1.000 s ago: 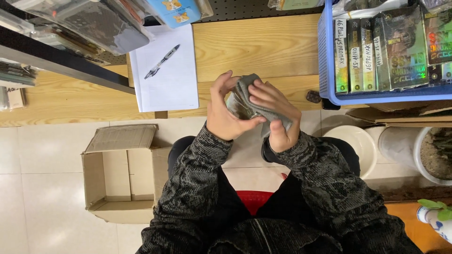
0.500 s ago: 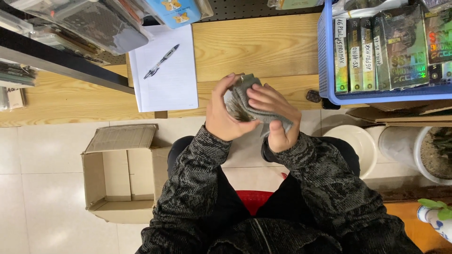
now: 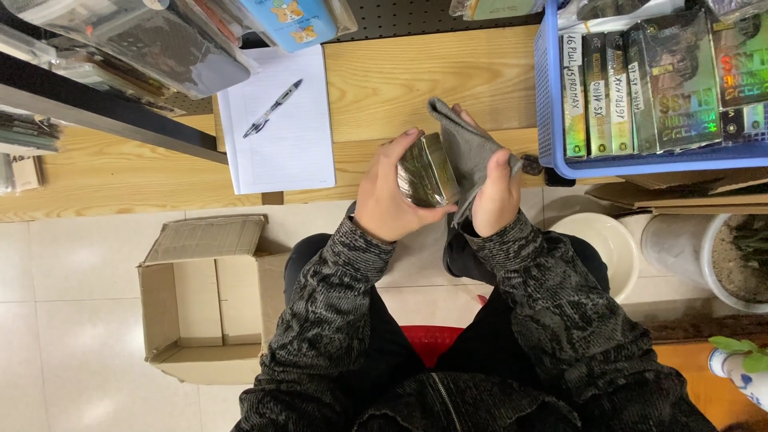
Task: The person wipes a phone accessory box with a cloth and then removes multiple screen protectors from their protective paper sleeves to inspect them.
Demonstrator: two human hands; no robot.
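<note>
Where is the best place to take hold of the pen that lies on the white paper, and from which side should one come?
Grip the pen at the middle of its slim barrel, coming from above. It lies flat and diagonal on the white paper, apart from other things, so fingers would probably best close across the barrel, one on each long side.

Bare wood on the table (image 3: 416,80) ahead of both hands, between the notepad (image 3: 280,128) and the blue crate (image 3: 552,120): open lane forward. Pen (image 3: 273,108) lies on the pad, left of that lane. Crate wall stands just right of the right hand (image 3: 492,196), blocking sideways travel there. Dark shelf edge (image 3: 112,120) overhangs far left. Below, the open carton (image 3: 204,308) sits left of the knees; white bucket (image 3: 600,244) to the right.
</note>
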